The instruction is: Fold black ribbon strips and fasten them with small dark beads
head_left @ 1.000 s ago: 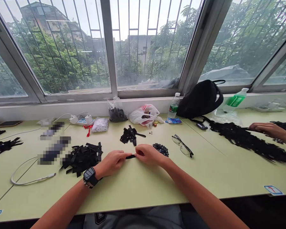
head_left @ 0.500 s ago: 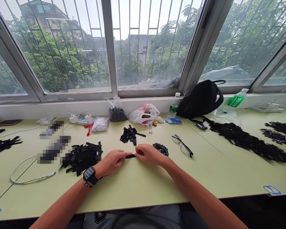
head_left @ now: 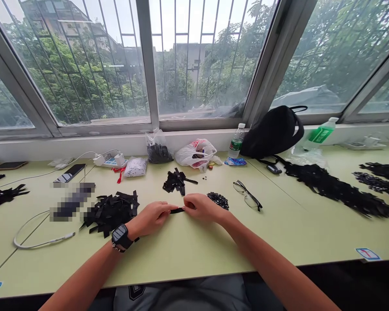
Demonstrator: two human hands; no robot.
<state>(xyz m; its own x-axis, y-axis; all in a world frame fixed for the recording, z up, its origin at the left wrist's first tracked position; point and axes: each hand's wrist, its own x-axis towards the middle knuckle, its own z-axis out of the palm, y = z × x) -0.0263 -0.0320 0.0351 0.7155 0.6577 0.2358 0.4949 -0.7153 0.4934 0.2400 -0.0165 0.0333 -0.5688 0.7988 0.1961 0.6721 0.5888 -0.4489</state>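
My left hand (head_left: 154, 217) and my right hand (head_left: 201, 207) pinch the two ends of a short black strip (head_left: 177, 211) just above the pale green table (head_left: 194, 255). A smartwatch sits on my left wrist. A heap of black strips (head_left: 112, 211) lies to the left of my left hand. A smaller bundle of black strips (head_left: 176, 181) lies behind my hands. A small pile of dark beads (head_left: 218, 200) rests just right of my right hand.
Glasses (head_left: 247, 196) lie to the right. Plastic bags (head_left: 194, 154), a water bottle (head_left: 236, 141), a black bag (head_left: 272, 131) and a green bottle (head_left: 320, 134) line the window sill side. A white cable (head_left: 35, 242) and phones lie left. A long row of black pieces (head_left: 337, 190) runs right.
Another person's hand at the far right has drawn back almost out of view. My hands stay on the strip; the view shifted slightly.
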